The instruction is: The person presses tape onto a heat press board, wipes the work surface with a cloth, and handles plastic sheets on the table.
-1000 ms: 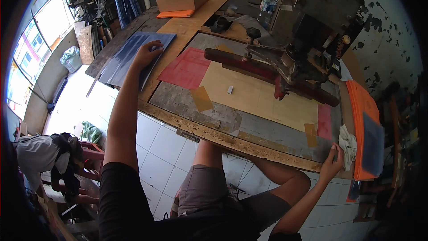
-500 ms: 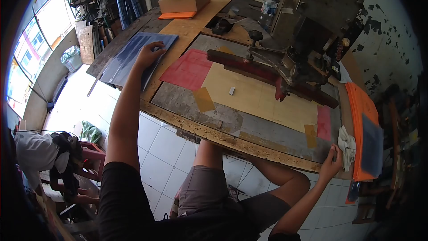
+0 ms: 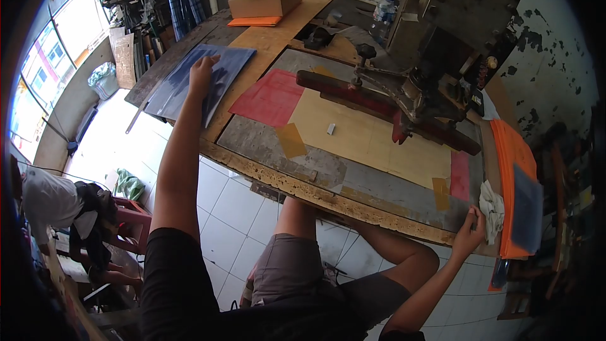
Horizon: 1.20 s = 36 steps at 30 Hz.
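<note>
My left hand (image 3: 202, 73) is over a stack of clear bluish plastic sheets (image 3: 173, 91) at the table's left. Its fingers are bent and close together; whether a sheet is pinched between them is hidden. My right hand (image 3: 469, 233) rests at the front right table edge, fingers curled, beside a crumpled white cloth (image 3: 490, 205). What it holds, if anything, I cannot make out. Between the hands, a yellowish board (image 3: 353, 136) lies taped on the grey metal bed, with a red sheet (image 3: 268, 98) at its left and a small pale block (image 3: 331, 129) on it.
A heavy press with a long bar (image 3: 379, 110) reaches over the bed. Orange sheets (image 3: 514, 170) with a bluish plastic piece lie at the right edge. At the back left, a cardboard box (image 3: 265, 1) sits on an orange packet. Another person (image 3: 57, 208) is at the lower left.
My left hand has shifted slightly over the plastic sheets, its fingers turning from a loop to a more closed bend. My right hand stays in place. The view has moved slightly.
</note>
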Tool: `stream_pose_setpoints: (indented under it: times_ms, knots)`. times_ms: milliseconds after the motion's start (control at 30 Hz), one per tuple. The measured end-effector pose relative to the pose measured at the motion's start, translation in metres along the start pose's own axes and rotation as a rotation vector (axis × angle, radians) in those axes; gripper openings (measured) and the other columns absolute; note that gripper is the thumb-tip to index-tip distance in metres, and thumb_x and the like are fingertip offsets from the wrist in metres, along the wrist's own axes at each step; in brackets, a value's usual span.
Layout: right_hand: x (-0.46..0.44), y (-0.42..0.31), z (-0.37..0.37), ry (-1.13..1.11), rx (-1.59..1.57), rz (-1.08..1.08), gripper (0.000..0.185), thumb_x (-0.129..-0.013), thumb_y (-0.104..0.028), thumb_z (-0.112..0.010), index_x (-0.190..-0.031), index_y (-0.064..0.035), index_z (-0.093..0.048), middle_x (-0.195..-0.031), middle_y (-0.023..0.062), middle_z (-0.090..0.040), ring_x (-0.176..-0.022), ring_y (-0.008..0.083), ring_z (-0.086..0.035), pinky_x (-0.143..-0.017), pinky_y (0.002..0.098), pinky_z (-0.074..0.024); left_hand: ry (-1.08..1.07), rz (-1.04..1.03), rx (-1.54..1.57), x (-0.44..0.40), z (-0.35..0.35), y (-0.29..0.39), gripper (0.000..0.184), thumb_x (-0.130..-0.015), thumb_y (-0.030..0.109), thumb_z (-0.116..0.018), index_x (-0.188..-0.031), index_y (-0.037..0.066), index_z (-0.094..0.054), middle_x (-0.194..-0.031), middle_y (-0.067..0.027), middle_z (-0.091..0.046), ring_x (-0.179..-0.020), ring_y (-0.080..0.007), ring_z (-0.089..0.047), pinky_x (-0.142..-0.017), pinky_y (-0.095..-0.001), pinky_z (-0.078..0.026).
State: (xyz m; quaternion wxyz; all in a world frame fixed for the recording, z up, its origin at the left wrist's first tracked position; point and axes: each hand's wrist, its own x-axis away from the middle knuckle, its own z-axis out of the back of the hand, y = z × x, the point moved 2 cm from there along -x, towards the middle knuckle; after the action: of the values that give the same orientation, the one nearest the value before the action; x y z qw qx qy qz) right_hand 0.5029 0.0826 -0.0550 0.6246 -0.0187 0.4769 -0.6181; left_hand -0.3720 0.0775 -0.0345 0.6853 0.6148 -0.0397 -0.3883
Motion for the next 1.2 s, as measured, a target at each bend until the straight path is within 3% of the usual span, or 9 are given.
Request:
stream_pose_setpoints:
  times_ms: [167, 267, 367, 667, 800, 900, 967, 1067, 1200]
  knots:
    - [0.000, -0.006, 0.001, 0.002, -0.011, -0.018, 0.026, -0.109, -0.022, -0.064, -0.116, 0.0014, -0.073, -0.111, 0.0110, -0.076, -0.107, 0.0238, -0.071, -0.100, 0.0373, -0.0515, 0.042, 0.047, 0.244, 0.003, 0.006, -0.004, 0.016, -0.104, 0.014, -0.049, -0.100, -0.001, -0.052, -0.143, -0.0261, -0.067, -0.135, -0.0333, -0.065, -0.115, -0.0433, -0.048]
    - [0.000, -0.007, 0.000, -0.004, -0.023, -0.052, 0.028, -0.109, -0.024, -0.064, -0.116, 0.0015, -0.073, -0.111, 0.0110, -0.076, -0.106, 0.0236, -0.071, -0.100, 0.0373, -0.0515, 0.035, 0.168, 0.923, -0.020, 0.019, -0.041, 0.015, -0.104, 0.014, -0.043, -0.102, 0.000, -0.046, -0.152, -0.0322, -0.057, -0.146, -0.0426, -0.055, -0.121, -0.0495, -0.045]
    - [0.000, -0.004, -0.001, 0.001, -0.025, -0.070, 0.030, -0.110, -0.026, -0.063, -0.116, 0.0015, -0.073, -0.111, 0.0108, -0.076, -0.105, 0.0231, -0.071, -0.098, 0.0368, -0.0520, 0.128, 0.288, 1.101, -0.011, 0.020, -0.013, 0.020, -0.103, 0.016, -0.039, -0.108, -0.003, -0.046, -0.156, -0.0360, -0.050, -0.149, -0.0467, -0.049, -0.123, -0.0529, -0.043]
    - [-0.001, -0.004, 0.002, 0.015, -0.060, -0.058, 0.028, -0.110, -0.024, -0.063, -0.116, 0.0008, -0.074, -0.109, 0.0102, -0.077, -0.100, 0.0204, -0.071, -0.093, 0.0357, -0.0540, 0.137, 0.248, 1.162, -0.019, 0.026, -0.023, 0.033, -0.101, 0.020, -0.040, -0.115, -0.008, -0.047, -0.153, -0.0332, -0.055, -0.144, -0.0453, -0.055, -0.120, -0.0528, -0.049]
    - [-0.001, -0.001, 0.002, -0.010, -0.091, -0.056, 0.027, -0.109, -0.022, -0.063, -0.116, 0.0013, -0.074, -0.108, 0.0108, -0.078, -0.101, 0.0203, -0.072, -0.093, 0.0355, -0.0538, 0.222, 0.127, 0.855, -0.055, 0.056, -0.018, 0.041, -0.107, 0.028, -0.037, -0.115, -0.010, -0.052, -0.148, -0.0309, -0.059, -0.135, -0.0457, -0.062, -0.116, -0.0561, -0.052]
    - [-0.002, -0.001, 0.002, -0.021, -0.090, -0.047, 0.030, -0.110, -0.026, -0.063, -0.116, 0.0015, -0.074, -0.108, 0.0107, -0.079, -0.101, 0.0196, -0.072, -0.095, 0.0352, -0.0531, 0.427, -0.075, 1.042, -0.011, 0.096, 0.138, 0.039, -0.106, 0.023, -0.031, -0.107, -0.008, -0.055, -0.150, -0.0368, -0.055, -0.140, -0.0510, -0.057, -0.122, -0.0590, -0.046]
    - [-0.001, -0.003, 0.001, -0.025, -0.093, -0.031, 0.030, -0.110, -0.025, -0.063, -0.116, 0.0014, -0.074, -0.108, 0.0104, -0.079, -0.102, 0.0195, -0.072, -0.095, 0.0350, -0.0531, 0.359, -0.228, 0.969, 0.005, 0.114, 0.196, 0.028, -0.104, 0.021, -0.036, -0.102, 0.001, -0.056, -0.153, -0.0350, -0.055, -0.147, -0.0497, -0.050, -0.127, -0.0584, -0.039]
    - [0.000, -0.005, 0.000, 0.032, -0.075, 0.024, 0.025, -0.109, -0.022, -0.064, -0.117, -0.0001, -0.074, -0.109, 0.0106, -0.076, -0.103, 0.0238, -0.071, -0.096, 0.0371, -0.0532, 0.186, -0.421, 0.810, 0.056, 0.093, 0.264, 0.022, -0.105, 0.019, -0.040, -0.103, 0.004, -0.056, -0.154, -0.0326, -0.056, -0.152, -0.0438, -0.047, -0.130, -0.0566, -0.030]
    - [0.039, -0.066, 0.002, 0.080, -0.347, 0.019, 0.030, -0.109, -0.027, -0.063, -0.119, -0.0004, -0.073, -0.116, 0.0119, -0.075, -0.108, 0.0244, -0.067, -0.100, 0.0385, -0.0504, 0.038, -0.561, 0.700, 0.162, 0.014, 0.295, 0.022, -0.106, 0.021, -0.044, -0.100, 0.006, -0.058, -0.152, -0.0260, -0.060, -0.148, -0.0340, -0.053, -0.128, -0.0511, -0.031]
